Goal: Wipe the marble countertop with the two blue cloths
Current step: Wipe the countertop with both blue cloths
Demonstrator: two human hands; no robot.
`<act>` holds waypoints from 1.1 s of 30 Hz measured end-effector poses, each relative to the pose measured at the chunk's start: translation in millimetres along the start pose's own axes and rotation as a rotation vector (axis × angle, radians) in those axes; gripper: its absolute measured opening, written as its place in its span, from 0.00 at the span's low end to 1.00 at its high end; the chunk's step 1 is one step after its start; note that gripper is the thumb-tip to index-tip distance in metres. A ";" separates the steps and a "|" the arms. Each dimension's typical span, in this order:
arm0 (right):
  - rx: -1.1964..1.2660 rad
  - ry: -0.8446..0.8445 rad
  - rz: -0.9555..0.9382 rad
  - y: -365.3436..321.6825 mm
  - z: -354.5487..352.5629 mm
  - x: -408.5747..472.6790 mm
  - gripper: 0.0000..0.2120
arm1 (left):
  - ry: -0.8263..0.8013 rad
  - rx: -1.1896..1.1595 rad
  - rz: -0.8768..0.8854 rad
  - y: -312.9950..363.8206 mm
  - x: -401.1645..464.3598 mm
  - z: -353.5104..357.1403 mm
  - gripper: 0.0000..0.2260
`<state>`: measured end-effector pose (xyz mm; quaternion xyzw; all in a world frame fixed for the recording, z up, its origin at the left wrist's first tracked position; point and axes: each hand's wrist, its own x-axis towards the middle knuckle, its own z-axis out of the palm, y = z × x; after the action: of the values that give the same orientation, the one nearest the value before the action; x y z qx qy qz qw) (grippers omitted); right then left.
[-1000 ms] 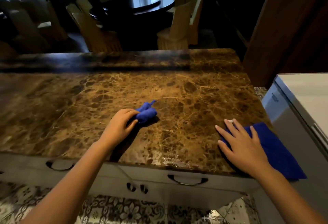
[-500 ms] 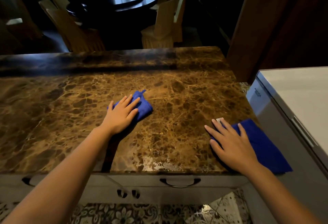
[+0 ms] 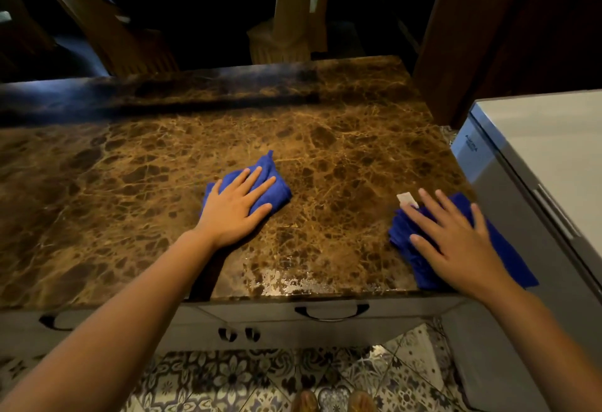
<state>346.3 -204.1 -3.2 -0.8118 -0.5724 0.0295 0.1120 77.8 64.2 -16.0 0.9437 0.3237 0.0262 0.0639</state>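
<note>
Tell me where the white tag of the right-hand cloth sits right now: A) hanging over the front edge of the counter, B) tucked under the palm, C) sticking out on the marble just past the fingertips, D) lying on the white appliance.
C: the white tag lies on the marble countertop at the far corner of the right cloth, just beyond the fingertips of the right hand.

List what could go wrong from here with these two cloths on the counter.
1. The right cloth overhangs the counter's right edge beside the white appliance; a rightward stroke could drag it off.
2. The left cloth is bunched under the left hand, so it may wipe only a narrow strip.
3. The wet patch at the front edge could drip onto the drawers.
</note>
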 end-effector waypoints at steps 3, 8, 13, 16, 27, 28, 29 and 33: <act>-0.074 -0.060 0.000 4.8 11.3 -1.5 0.29 | -0.003 -0.006 0.107 25.1 -26.4 3.5 0.29; -0.076 -0.042 0.001 4.9 10.5 0.9 0.29 | -0.045 -0.009 0.252 54.5 -60.2 7.5 0.25; -0.080 -0.032 0.002 5.5 11.9 0.7 0.29 | -0.057 -0.023 0.309 70.4 -81.6 9.4 0.24; -0.075 -0.032 0.001 5.5 11.5 0.3 0.29 | -0.044 -0.009 0.332 74.1 -88.3 8.2 0.24; -0.035 -0.030 -0.001 4.4 9.0 -1.1 0.31 | 0.214 0.019 0.519 71.3 -123.0 29.6 0.22; -0.033 -0.032 0.000 4.2 8.6 -1.1 0.31 | 0.228 0.020 0.527 70.1 -126.3 30.5 0.21; -0.032 -0.033 0.000 4.0 8.4 -1.2 0.31 | 0.237 0.015 0.530 69.2 -130.1 31.7 0.21; -0.031 -0.029 -0.004 4.0 8.9 -0.9 0.30 | 0.256 -0.008 0.560 68.4 -153.5 34.8 0.20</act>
<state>348.1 -204.9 -12.8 -0.8117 -0.5761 0.0321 0.0914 1.4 -87.2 -42.3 0.9849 0.0561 0.1628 0.0168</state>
